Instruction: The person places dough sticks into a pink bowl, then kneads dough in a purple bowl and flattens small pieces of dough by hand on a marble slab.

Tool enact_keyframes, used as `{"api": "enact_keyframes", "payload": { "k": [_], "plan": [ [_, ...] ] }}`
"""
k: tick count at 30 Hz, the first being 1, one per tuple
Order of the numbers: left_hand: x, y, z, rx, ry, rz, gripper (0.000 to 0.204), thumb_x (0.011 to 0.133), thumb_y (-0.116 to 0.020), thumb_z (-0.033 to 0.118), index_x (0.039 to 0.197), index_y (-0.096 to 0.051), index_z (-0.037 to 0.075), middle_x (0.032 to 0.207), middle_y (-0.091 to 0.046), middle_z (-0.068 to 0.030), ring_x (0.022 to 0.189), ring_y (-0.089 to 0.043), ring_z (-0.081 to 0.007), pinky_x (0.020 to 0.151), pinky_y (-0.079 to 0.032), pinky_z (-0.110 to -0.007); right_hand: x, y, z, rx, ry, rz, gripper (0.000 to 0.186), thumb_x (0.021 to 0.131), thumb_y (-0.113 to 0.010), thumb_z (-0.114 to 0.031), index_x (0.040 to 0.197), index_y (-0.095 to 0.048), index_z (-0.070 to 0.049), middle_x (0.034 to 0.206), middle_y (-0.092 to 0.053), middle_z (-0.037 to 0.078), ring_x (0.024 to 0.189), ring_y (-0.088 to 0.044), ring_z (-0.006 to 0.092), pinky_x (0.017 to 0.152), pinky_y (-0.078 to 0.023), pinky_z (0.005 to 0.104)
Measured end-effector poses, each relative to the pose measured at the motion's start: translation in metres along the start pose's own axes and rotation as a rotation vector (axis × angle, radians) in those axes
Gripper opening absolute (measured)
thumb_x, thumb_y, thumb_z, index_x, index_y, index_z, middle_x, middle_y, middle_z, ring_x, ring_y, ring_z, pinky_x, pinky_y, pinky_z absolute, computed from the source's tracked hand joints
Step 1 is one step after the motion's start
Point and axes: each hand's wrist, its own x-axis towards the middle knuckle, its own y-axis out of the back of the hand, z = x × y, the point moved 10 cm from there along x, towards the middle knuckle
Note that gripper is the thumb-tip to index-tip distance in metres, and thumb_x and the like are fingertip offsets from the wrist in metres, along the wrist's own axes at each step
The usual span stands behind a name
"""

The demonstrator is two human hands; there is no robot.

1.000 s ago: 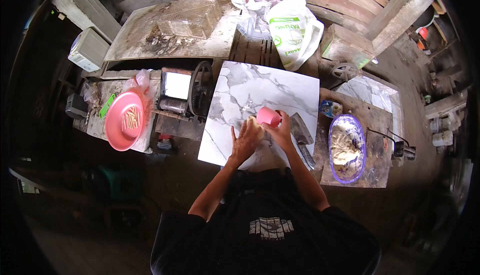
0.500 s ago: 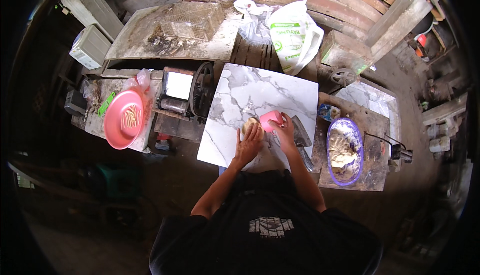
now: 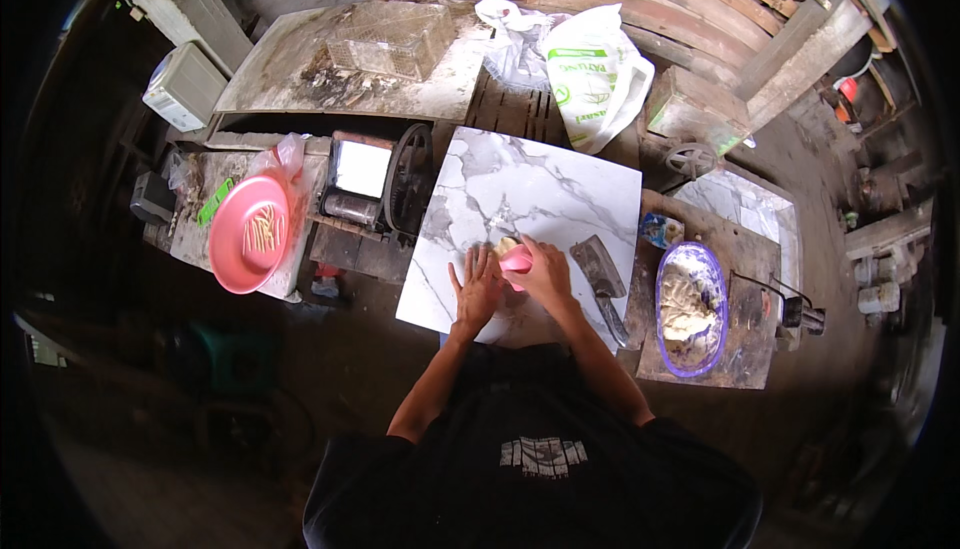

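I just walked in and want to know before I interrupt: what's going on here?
A person's right hand holds a pink cup by a pale lump on a marbled board; the left hand is beside it, fingers spread. A cleaver lies to their right. Farther right, a purple basin holds a doughy mass; off left, a pink basin holds pale strips.

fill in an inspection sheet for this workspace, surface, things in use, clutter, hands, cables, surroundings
Surface: marbled white board, cleaver lying toward its right edge
Things in use: pale dough piece, pink cup by it, contact unclear
Clutter: plastic bag and wire cage beyond the board
Hands: left hand spread beside dough piece; right hand gripping cup
Cables: nothing clearly seen
Surroundings: pink basin with dough strips left, purple basin with dough right
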Motion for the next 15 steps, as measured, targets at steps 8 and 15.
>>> {"api": "enact_keyframes", "payload": {
  "k": [8, 15],
  "plan": [
    [-0.011, 0.010, 0.009, -0.001, 0.000, 0.057, 0.046, 0.077, -0.052, 0.023, 0.119, -0.041, 0.006, 0.134, -0.028, -0.0077, 0.128, -0.014, -0.0289, 0.094, 0.002, -0.061, -0.004, -0.023, 0.002, 0.293, 0.072, 0.165, 0.045, 0.065, -0.067, -0.018, 0.102, -0.045, -0.004, 0.097, -0.051, 0.014, 0.090, -0.047, 0.0314, 0.079, -0.038, 0.0393],
    [-0.013, 0.002, 0.007, 0.046, -0.005, 0.032, 0.048, 0.076, -0.054, 0.024, 0.119, -0.042, 0.005, 0.134, -0.027, -0.0082, 0.128, -0.010, -0.0318, 0.093, 0.003, -0.062, -0.016, -0.024, -0.016, -0.040, 0.092, 0.168, 0.035, 0.069, -0.063, -0.026, 0.096, -0.049, -0.009, 0.092, -0.050, 0.013, 0.085, -0.047, 0.0304, 0.074, -0.038, 0.0420]
  ]
}}
